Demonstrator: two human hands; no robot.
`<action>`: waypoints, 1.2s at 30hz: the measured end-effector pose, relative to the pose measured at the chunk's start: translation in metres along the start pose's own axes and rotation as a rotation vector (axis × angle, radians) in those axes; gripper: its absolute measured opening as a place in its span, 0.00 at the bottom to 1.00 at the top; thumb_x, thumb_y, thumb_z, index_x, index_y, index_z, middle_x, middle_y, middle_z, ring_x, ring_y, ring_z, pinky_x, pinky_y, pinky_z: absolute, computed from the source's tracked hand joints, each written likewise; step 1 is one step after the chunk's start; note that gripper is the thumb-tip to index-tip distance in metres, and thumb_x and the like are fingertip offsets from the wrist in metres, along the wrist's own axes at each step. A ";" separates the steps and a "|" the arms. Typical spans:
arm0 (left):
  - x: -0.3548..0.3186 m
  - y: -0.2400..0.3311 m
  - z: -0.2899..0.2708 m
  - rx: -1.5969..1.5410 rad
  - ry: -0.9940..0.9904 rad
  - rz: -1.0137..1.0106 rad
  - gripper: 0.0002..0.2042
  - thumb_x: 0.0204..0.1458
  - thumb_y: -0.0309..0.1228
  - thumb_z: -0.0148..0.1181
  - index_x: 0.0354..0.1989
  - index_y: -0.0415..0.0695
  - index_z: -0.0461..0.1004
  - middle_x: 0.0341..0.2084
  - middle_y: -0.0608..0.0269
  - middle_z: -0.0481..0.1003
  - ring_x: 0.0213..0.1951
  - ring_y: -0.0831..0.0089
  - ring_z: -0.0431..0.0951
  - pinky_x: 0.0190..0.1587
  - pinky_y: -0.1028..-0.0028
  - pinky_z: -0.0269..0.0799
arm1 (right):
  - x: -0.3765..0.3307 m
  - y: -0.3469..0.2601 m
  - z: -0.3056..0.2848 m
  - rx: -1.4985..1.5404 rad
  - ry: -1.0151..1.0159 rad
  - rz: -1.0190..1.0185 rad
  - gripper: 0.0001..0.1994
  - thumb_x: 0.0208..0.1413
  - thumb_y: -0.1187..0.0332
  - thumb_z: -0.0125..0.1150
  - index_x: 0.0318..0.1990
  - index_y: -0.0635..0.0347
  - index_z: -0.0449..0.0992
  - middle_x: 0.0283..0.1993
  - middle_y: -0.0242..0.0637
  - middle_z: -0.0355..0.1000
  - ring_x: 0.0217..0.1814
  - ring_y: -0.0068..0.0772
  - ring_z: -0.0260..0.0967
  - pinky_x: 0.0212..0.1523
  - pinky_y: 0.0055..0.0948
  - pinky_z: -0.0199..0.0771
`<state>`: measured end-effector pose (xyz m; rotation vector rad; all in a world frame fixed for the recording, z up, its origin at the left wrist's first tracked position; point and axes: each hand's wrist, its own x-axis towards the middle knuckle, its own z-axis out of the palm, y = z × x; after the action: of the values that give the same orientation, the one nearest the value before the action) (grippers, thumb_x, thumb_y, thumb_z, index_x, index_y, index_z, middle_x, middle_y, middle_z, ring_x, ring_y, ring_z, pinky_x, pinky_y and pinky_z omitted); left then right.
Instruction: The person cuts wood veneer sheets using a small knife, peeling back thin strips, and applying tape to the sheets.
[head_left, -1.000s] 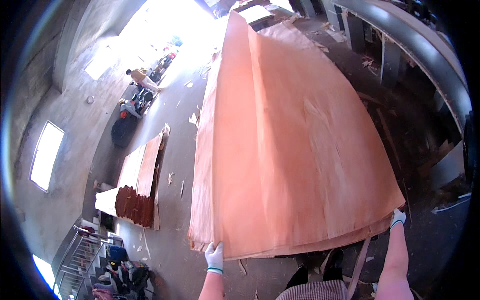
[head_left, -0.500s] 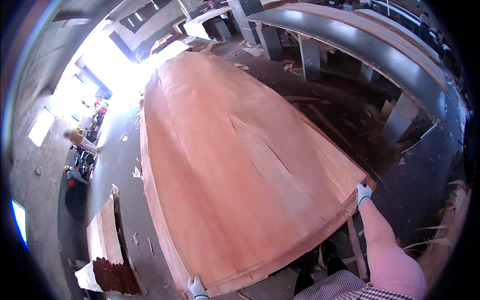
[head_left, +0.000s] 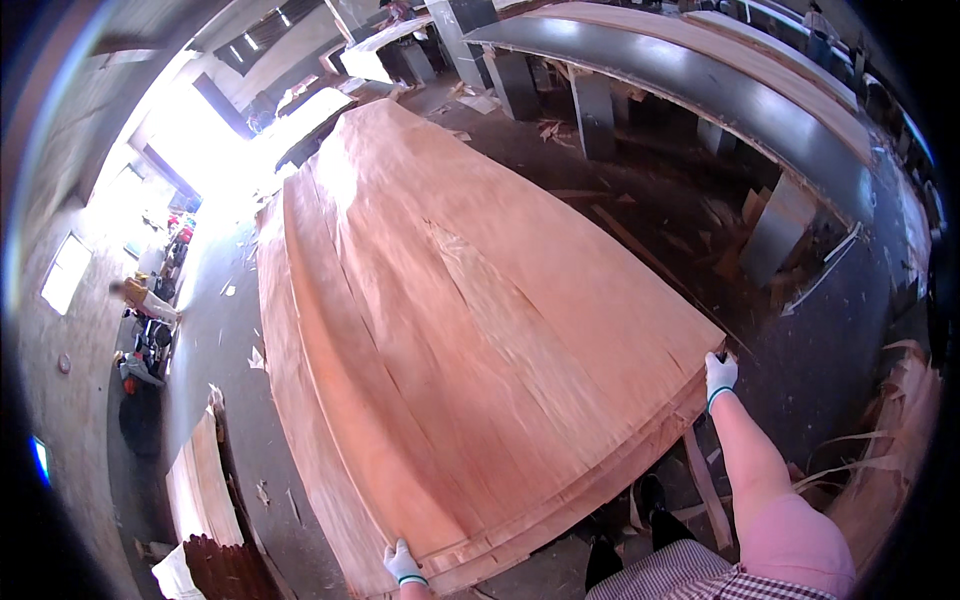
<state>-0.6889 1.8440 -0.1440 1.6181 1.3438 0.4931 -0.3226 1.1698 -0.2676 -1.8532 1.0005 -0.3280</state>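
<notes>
Since half a second ago, a long ridge has risen along the left of the sheet, and the left hand has shifted slightly inward. Its gloved fingers are closed on the near-left corner; those of the right hand, gloved too, clamp the near-right corner – that arm stretched well out. Between them the sheet lies over a pile, whose layered edges show along the near side. Close by are a dark shoe, a checked apron and a loose strip on the floor. Farther left lies a smaller stack; to the right stands a long bench – and a person bends near the far-left wall
</notes>
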 end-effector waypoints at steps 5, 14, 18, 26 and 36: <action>-0.027 0.006 0.008 -0.056 -0.040 0.006 0.06 0.53 0.28 0.56 0.32 0.38 0.72 0.20 0.64 0.72 0.17 0.74 0.69 0.16 0.74 0.66 | 0.009 0.003 -0.010 0.027 0.030 0.046 0.13 0.44 0.63 0.62 0.28 0.66 0.74 0.25 0.39 0.73 0.27 0.38 0.71 0.34 0.35 0.70; -0.054 0.031 0.030 -0.123 -0.043 -0.031 0.07 0.53 0.28 0.56 0.36 0.38 0.73 0.24 0.62 0.74 0.19 0.75 0.71 0.16 0.75 0.67 | 0.046 0.002 0.009 -0.086 0.073 0.011 0.14 0.43 0.61 0.63 0.33 0.63 0.76 0.32 0.44 0.76 0.36 0.45 0.74 0.42 0.37 0.72; -0.034 0.017 0.032 -0.067 -0.015 -0.036 0.06 0.53 0.29 0.56 0.35 0.39 0.73 0.22 0.64 0.73 0.16 0.76 0.68 0.11 0.76 0.60 | 0.043 -0.004 0.015 -0.144 0.052 0.049 0.14 0.43 0.59 0.63 0.34 0.59 0.77 0.33 0.43 0.77 0.40 0.46 0.74 0.44 0.39 0.72; 0.027 -0.030 -0.046 0.382 -0.179 -0.210 0.29 0.51 0.47 0.59 0.52 0.33 0.66 0.29 0.60 0.71 0.25 0.70 0.71 0.23 0.70 0.71 | 0.024 -0.022 0.000 -0.074 -0.114 -0.060 0.30 0.47 0.61 0.62 0.57 0.70 0.66 0.55 0.48 0.70 0.57 0.42 0.66 0.59 0.33 0.61; 0.028 -0.039 -0.064 0.383 -0.042 -0.142 0.18 0.54 0.29 0.55 0.54 0.40 0.67 0.36 0.61 0.75 0.28 0.74 0.75 0.18 0.76 0.72 | 0.020 -0.030 0.004 -0.050 -0.230 0.249 0.09 0.50 0.66 0.62 0.29 0.55 0.68 0.17 0.28 0.65 0.11 0.22 0.59 0.11 0.25 0.57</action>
<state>-0.7514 1.8935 -0.1538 1.8082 1.5774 0.1173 -0.2927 1.1624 -0.2477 -1.7403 1.0717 0.0590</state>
